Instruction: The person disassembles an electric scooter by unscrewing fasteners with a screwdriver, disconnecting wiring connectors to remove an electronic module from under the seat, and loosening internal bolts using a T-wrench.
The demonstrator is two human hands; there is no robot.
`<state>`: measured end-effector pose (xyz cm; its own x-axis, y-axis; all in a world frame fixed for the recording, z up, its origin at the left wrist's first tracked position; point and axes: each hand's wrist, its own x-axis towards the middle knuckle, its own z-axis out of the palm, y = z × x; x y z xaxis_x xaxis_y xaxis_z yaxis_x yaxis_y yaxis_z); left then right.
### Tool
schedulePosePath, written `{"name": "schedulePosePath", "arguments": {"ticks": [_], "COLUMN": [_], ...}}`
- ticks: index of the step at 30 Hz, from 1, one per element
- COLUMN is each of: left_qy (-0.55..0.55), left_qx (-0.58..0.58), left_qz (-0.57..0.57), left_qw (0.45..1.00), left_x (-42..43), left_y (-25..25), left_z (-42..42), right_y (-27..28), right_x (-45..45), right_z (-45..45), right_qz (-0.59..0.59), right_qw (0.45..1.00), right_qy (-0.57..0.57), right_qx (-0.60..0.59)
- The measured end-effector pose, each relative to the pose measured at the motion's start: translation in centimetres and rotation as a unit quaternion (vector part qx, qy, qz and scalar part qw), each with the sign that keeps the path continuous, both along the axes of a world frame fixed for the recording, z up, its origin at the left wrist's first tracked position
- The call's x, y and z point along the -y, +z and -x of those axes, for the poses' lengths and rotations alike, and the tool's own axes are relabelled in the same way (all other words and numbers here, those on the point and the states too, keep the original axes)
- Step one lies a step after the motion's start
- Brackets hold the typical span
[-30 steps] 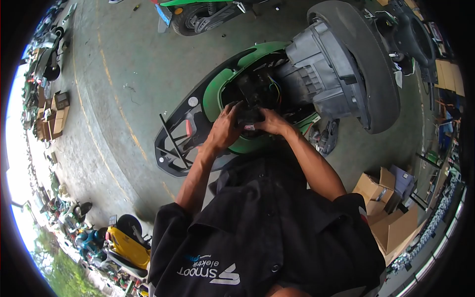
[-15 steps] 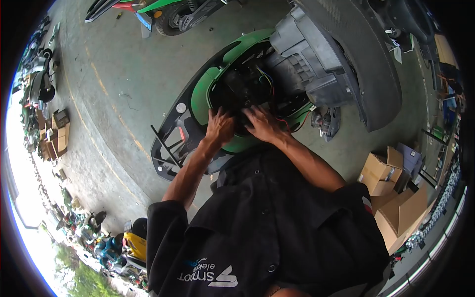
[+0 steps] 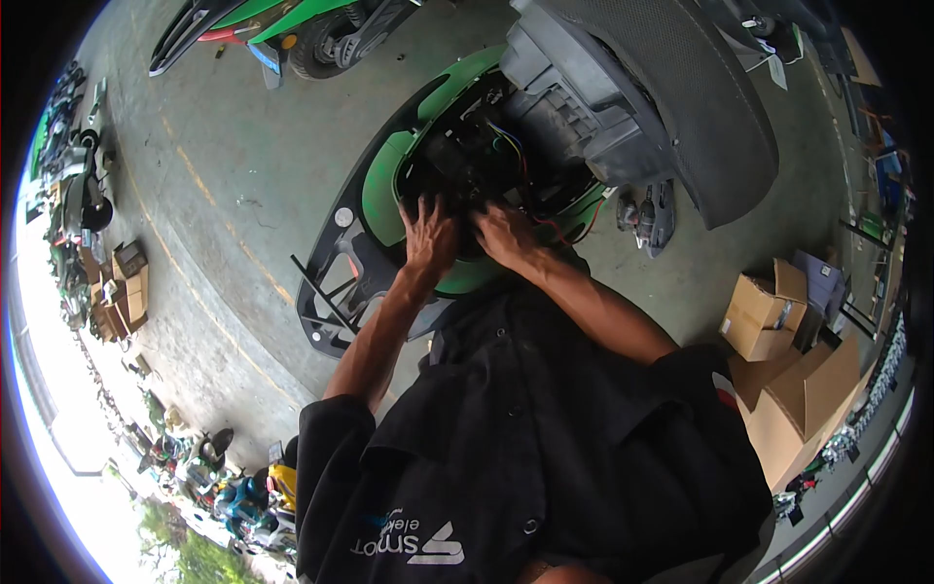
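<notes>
In front of me stands a scooter with a green body panel (image 3: 387,185), its seat (image 3: 715,127) tipped up together with the grey under-seat bucket (image 3: 559,78). Both hands reach into the dark opening below. My left hand (image 3: 429,236) lies over the near left rim of that opening, fingers apart, with no object visible in it. Close by on the right, my right hand (image 3: 501,234) points down inside, its fingertips lost in shadow. Whether it grips anything does not show. Coloured wires (image 3: 511,146) run through the cavity, and a red wire (image 3: 555,230) passes beside my right hand.
A black rear rack (image 3: 331,307) sticks out at the scooter's left end. Cardboard boxes (image 3: 764,316) stand on the floor at right. Another green scooter (image 3: 336,44) is parked beyond, and more boxes (image 3: 122,292) lie at far left.
The view has shifted, so the scooter sits slightly higher and further left. My left hand's fingers look more spread over the rim; my right hand stays at the opening.
</notes>
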<state>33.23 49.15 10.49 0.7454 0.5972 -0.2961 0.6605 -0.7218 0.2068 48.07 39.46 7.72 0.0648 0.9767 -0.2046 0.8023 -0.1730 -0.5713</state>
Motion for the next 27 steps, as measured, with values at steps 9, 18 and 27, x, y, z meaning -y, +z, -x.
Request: {"name": "schedulePosePath", "arguments": {"ticks": [9,18,27], "left_qy": [-0.019,0.015,0.041], "left_qx": [-0.093,0.021,-0.005], "left_qz": [0.094,0.046,0.122], "left_qw": [0.991,0.999,0.992], "left_x": [-3.4,-5.1,-5.0], "left_y": [3.3,2.7,0.5], "left_z": [0.6,0.8,1.4], "right_y": [0.6,-1.0,0.1], "right_x": [0.0,-0.7,-0.7], "right_z": [1.7,1.8,1.7], "right_qz": [0.066,0.069,0.092], "right_qw": [0.994,0.991,0.99], "right_qy": [-0.028,-0.027,-0.014], "right_qx": [-0.088,-0.111,-0.109]}}
